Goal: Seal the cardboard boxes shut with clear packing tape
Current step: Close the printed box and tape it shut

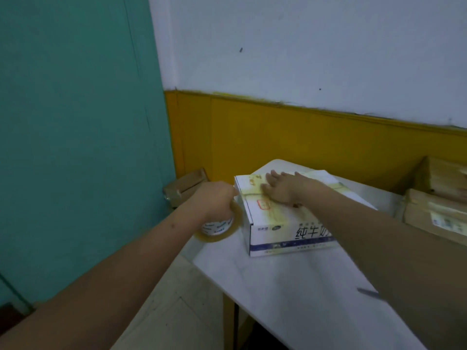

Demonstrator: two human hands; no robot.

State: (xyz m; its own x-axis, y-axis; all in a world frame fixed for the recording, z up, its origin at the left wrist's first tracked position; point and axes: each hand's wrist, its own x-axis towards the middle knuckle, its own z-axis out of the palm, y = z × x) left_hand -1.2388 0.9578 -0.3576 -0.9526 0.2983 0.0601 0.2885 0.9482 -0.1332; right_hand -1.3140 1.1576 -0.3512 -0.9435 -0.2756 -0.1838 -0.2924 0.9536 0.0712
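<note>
Two bare hands work at a white printed cardboard box (290, 223) that sits on the far-left part of a white table (290, 286), close to the table's left edge. The right hand (280, 190) lies flat on the box's top, fingers straight and spread, pressing down on yellowish strips of tape that cross the lid. The left hand (214, 198) is at the box's upper left corner, just off the table's edge, its fingers curled around a roll of clear packing tape (217, 228) — the roll hangs below the fist, beside the box's left wall. Whether a strip runs from the roll to the box cannot be told; the spot is blurred.

On the right side of the table, brown cardboard boxes (434, 213) are stacked against a yellow-and-white wall. Another small brown box (184, 185) sits lower down by the teal wall, beyond the left hand. A thin dark object (369, 294) lies on the table near the right forearm — too blurred to identify.
</note>
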